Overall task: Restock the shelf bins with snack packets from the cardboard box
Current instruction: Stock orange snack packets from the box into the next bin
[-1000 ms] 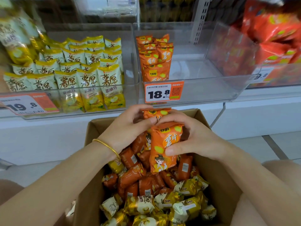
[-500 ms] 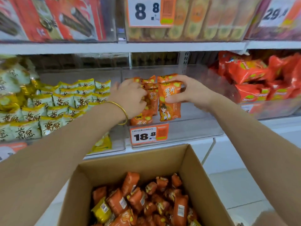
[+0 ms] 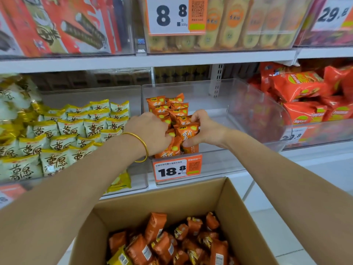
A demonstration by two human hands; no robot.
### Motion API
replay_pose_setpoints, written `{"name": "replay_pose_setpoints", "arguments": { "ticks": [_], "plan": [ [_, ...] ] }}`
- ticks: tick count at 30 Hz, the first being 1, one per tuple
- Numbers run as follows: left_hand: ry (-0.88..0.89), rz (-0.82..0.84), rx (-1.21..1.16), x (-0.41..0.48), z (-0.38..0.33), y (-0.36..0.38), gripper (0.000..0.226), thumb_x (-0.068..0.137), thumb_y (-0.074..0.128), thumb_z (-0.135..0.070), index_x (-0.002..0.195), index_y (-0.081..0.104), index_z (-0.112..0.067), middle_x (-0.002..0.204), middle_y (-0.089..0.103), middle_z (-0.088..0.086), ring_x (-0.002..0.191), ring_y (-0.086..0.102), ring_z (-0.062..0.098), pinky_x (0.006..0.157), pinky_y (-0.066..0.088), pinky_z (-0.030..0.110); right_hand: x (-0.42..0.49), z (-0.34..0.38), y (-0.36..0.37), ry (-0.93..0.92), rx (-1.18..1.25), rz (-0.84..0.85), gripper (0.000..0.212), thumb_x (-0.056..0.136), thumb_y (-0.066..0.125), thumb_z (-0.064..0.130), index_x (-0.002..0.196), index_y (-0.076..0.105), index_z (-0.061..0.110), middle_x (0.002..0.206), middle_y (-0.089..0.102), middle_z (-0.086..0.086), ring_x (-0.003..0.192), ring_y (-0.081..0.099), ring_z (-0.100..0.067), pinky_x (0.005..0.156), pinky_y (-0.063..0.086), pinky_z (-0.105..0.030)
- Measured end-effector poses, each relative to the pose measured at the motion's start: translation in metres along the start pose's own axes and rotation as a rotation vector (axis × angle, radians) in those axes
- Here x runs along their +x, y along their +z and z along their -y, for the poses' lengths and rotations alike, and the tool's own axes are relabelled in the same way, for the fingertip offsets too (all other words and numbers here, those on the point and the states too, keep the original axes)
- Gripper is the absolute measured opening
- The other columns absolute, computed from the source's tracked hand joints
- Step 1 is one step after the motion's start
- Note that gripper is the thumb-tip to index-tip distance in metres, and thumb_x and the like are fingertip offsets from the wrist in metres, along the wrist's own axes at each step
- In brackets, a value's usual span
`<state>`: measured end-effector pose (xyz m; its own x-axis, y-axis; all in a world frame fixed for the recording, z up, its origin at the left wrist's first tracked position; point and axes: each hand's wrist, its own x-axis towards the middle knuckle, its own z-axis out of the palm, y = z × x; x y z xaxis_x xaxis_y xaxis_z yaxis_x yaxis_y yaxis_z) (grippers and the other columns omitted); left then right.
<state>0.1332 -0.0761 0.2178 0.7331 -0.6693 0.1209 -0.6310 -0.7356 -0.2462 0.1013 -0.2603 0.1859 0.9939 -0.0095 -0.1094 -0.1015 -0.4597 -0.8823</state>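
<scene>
Centre of frame: my right grip pinches one orange packet, thumb below and fingers over its top edge. The packet stands upright at the front of the row in the clear bin. My left grip is curled round the front packets just left of it, touching it. The 18.8 tag hangs below the bin. The box, lower frame, holds loose packets.
</scene>
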Motion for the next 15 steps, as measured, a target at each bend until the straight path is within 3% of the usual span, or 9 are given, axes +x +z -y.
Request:
{"name": "replay_pose_setpoints", "arguments": {
  "ticks": [2, 4, 7, 9, 12, 15],
  "plan": [
    [-0.003, 0.0, -0.013, 0.0, 0.001, 0.001, 0.031, 0.093, 0.03, -0.041, 0.084, 0.052, -0.022, 0.087, 0.052, 0.002, 0.1, 0.052, 0.022, 0.076, 0.048, 0.037, -0.004, 0.003, 0.002, 0.018, -0.131, -0.035, 0.07, 0.07, 0.084, 0.009, 0.109, 0.026, 0.018, 0.099, 0.047, 0.004, 0.087, 0.053, -0.01, 0.059, 0.048, -0.019],
    [-0.012, 0.0, -0.038, 0.0, 0.001, 0.001, 0.028, 0.092, 0.031, -0.041, 0.082, 0.05, -0.024, 0.087, 0.054, 0.003, 0.097, 0.053, 0.023, 0.08, 0.051, 0.04, -0.008, 0.005, 0.003, 0.043, -0.181, -0.06, 0.077, 0.071, 0.084, 0.013, 0.12, 0.024, 0.018, 0.103, 0.047, 0.006, 0.088, 0.053, -0.011, 0.054, 0.045, -0.021],
    [-0.014, -0.003, -0.07, 0.0, 0.002, 0.001, 0.025, 0.092, 0.033, -0.04, 0.076, 0.043, -0.024, 0.084, 0.053, 0.002, 0.095, 0.053, 0.022, 0.08, 0.051, 0.041, -0.012, 0.011, 0.004, 0.103, -0.066, -0.069, 0.103, 0.071, 0.08, -0.002, 0.144, 0.014, 0.023, 0.118, 0.046, 0.003, 0.105, 0.055, -0.023, 0.073, 0.055, -0.04],
    [-0.018, -0.006, -0.089, -0.001, 0.001, 0.0, 0.028, 0.091, 0.033, -0.039, 0.07, 0.04, -0.023, 0.079, 0.05, 0.0, 0.094, 0.052, 0.021, 0.079, 0.051, 0.041, -0.014, 0.015, 0.005, 0.133, 0.014, -0.056, 0.108, 0.07, 0.076, -0.011, 0.149, 0.012, 0.025, 0.118, 0.045, 0.001, 0.11, 0.055, -0.028, 0.087, 0.052, -0.055],
    [-0.023, -0.005, -0.108, -0.002, 0.001, -0.001, 0.032, 0.091, 0.033, -0.038, 0.063, 0.034, -0.023, 0.073, 0.045, -0.002, 0.097, 0.049, 0.021, 0.08, 0.05, 0.041, -0.015, 0.019, 0.008, 0.124, 0.013, -0.049, 0.093, 0.069, 0.075, -0.014, 0.144, 0.028, 0.015, 0.13, 0.048, -0.006, 0.107, 0.054, -0.025, 0.091, 0.051, -0.049],
    [-0.037, 0.009, -0.095, -0.003, -0.001, -0.002, 0.025, 0.092, 0.032, -0.037, 0.074, 0.042, -0.024, 0.08, 0.052, 0.001, 0.102, 0.049, 0.022, 0.08, 0.051, 0.041, -0.015, 0.02, 0.01, 0.141, -0.005, -0.046, 0.089, 0.07, 0.076, -0.012, 0.142, 0.03, 0.012, 0.125, 0.049, -0.005, 0.104, 0.052, -0.021, 0.089, 0.051, -0.042]
  ]
}}
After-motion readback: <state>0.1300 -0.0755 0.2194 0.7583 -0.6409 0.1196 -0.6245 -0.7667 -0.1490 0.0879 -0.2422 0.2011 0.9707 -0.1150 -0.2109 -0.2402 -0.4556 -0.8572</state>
